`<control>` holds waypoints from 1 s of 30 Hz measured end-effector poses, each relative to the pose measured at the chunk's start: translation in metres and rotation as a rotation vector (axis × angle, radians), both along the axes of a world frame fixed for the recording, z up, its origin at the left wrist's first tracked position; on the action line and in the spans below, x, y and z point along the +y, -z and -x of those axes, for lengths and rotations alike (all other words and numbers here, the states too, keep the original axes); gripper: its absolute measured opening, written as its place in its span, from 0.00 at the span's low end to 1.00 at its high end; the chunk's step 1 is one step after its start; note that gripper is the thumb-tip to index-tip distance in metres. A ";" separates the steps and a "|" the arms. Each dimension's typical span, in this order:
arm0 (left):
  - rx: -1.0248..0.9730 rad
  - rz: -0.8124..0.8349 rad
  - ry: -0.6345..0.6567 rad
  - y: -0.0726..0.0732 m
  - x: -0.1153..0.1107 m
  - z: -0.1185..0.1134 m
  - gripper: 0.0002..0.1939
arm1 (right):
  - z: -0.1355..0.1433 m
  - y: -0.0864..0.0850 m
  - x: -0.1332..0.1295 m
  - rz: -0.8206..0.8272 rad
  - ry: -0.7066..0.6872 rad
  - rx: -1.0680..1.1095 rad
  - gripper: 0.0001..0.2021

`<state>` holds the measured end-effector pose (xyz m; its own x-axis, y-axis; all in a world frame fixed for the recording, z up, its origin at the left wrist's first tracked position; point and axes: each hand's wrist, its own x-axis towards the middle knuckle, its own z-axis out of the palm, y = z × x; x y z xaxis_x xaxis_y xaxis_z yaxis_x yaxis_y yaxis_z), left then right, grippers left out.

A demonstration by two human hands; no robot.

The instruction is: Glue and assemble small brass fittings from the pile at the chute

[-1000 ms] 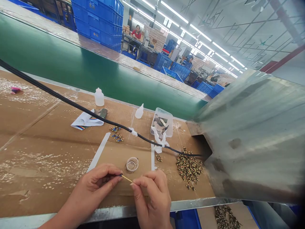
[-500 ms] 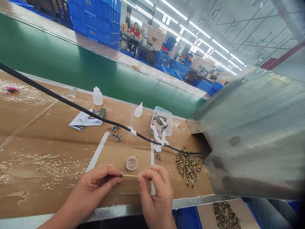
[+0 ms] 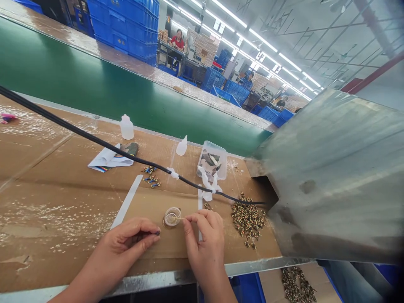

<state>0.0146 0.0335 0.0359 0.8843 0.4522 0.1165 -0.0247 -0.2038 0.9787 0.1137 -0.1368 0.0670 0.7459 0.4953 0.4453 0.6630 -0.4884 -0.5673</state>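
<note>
My left hand (image 3: pixel 134 244) pinches a small dark piece (image 3: pixel 157 233) between thumb and forefinger, low over the cardboard; most of the piece is hidden. Between the fingertips of my right hand (image 3: pixel 205 235) is a thin wooden stick (image 3: pixel 179 218), its far end inside a small clear round cup (image 3: pixel 172 217). Whether the cup holds liquid I cannot tell. Right of my right hand lies a heap of small black, yellow and red figures (image 3: pixel 248 221). A few blue and yellow figures (image 3: pixel 152 181) sit behind the cup, to its left.
A black cable (image 3: pixel 94 145) crosses above the table from the left to a sheet-metal housing (image 3: pixel 328 185) on the right. Two white squeeze bottles (image 3: pixel 127 127), a folded cloth (image 3: pixel 109 159) and a clear plastic tub (image 3: pixel 222 162) stand before the green conveyor belt (image 3: pixel 151 103). A person (image 3: pixel 177 41) sits beyond.
My right hand has drawn the stick away from the dark piece and tipped its end into the cup. My left hand stays almost in place, still pinching the piece.
</note>
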 end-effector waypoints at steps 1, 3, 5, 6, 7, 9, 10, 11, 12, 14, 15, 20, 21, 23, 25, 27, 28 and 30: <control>0.002 0.001 -0.003 0.000 0.000 0.000 0.02 | 0.000 0.000 0.000 0.005 -0.002 -0.001 0.04; 0.005 -0.010 -0.006 -0.002 0.000 0.000 0.02 | 0.000 0.001 0.001 0.008 -0.006 -0.001 0.04; 0.009 -0.023 -0.010 -0.004 0.000 0.000 0.02 | 0.001 0.001 0.001 0.000 -0.010 0.000 0.04; 0.014 -0.029 -0.011 -0.005 0.000 0.000 0.03 | 0.001 0.001 0.000 -0.013 -0.011 -0.005 0.04; 0.018 -0.031 -0.015 -0.006 0.000 0.000 0.03 | 0.002 0.000 -0.001 -0.033 -0.010 -0.009 0.04; 0.023 -0.033 -0.018 -0.006 0.000 -0.001 0.03 | 0.002 -0.002 -0.004 -0.097 -0.012 0.015 0.04; 0.023 -0.035 -0.015 -0.006 0.001 -0.001 0.03 | 0.003 -0.004 -0.005 -0.135 -0.019 0.054 0.04; 0.022 -0.037 -0.012 -0.005 0.001 -0.002 0.03 | 0.003 -0.006 -0.006 -0.173 -0.032 0.109 0.05; 0.020 -0.038 -0.012 -0.005 0.001 -0.002 0.03 | 0.003 -0.008 -0.007 -0.206 -0.048 0.171 0.06; 0.020 -0.037 -0.013 -0.005 0.000 -0.003 0.03 | 0.004 -0.013 -0.008 -0.252 -0.087 0.274 0.07; 0.022 -0.036 -0.013 -0.005 0.000 -0.003 0.03 | 0.005 -0.015 -0.008 -0.264 -0.103 0.303 0.07; 0.014 -0.049 -0.001 -0.007 0.000 -0.001 0.03 | 0.009 -0.017 -0.004 -0.262 -0.129 0.335 0.07; 0.009 -0.053 -0.005 -0.007 0.000 -0.001 0.03 | 0.009 -0.016 -0.004 -0.257 -0.125 0.337 0.07; 0.002 -0.059 -0.013 -0.007 0.000 -0.001 0.03 | 0.010 -0.013 -0.003 -0.249 -0.119 0.339 0.07; -0.003 -0.063 -0.011 -0.006 0.000 -0.001 0.03 | 0.011 -0.011 -0.003 -0.239 -0.116 0.336 0.06; -0.008 -0.060 -0.007 -0.005 0.000 -0.002 0.03 | 0.012 -0.010 -0.003 -0.228 -0.116 0.329 0.06; -0.008 -0.057 -0.004 -0.005 0.000 -0.002 0.03 | 0.012 -0.010 -0.003 -0.223 -0.113 0.325 0.06; -0.006 -0.051 -0.002 -0.004 0.000 -0.002 0.03 | 0.013 -0.010 -0.004 -0.211 -0.106 0.325 0.06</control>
